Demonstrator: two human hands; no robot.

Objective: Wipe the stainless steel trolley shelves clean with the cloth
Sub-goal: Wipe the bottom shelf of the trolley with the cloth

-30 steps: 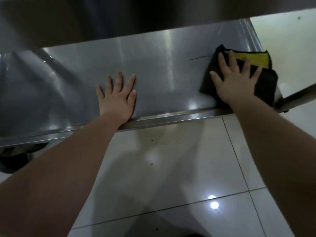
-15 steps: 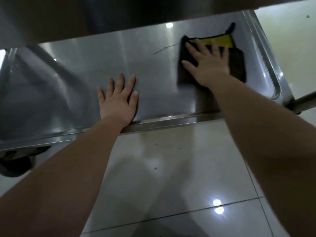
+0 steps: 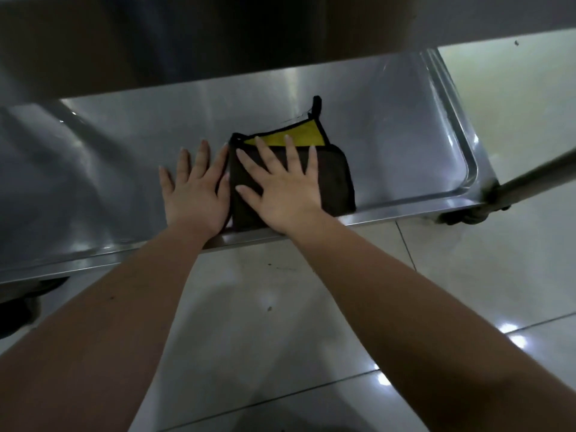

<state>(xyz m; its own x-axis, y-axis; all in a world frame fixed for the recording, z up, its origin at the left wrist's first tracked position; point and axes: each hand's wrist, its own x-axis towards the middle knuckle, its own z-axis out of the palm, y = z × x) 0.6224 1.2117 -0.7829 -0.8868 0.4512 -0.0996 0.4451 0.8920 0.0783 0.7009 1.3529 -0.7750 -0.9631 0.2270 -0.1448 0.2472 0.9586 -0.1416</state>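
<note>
Pressing flat on the black-and-yellow cloth (image 3: pixel 336 179), right grip (image 3: pixel 286 188) released, fingers spread, left grip (image 3: pixel 196 191) released just beside it, palm on the steel trolley shelf (image 3: pixel 389 135).

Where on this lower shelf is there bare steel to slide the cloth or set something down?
Bare steel lies between the cloth and the right rim, and from the left hand to the left end. A strip beyond the hands runs under the upper shelf. Crowded: centre front, where the right hand presses the cloth beside the left hand.
</note>
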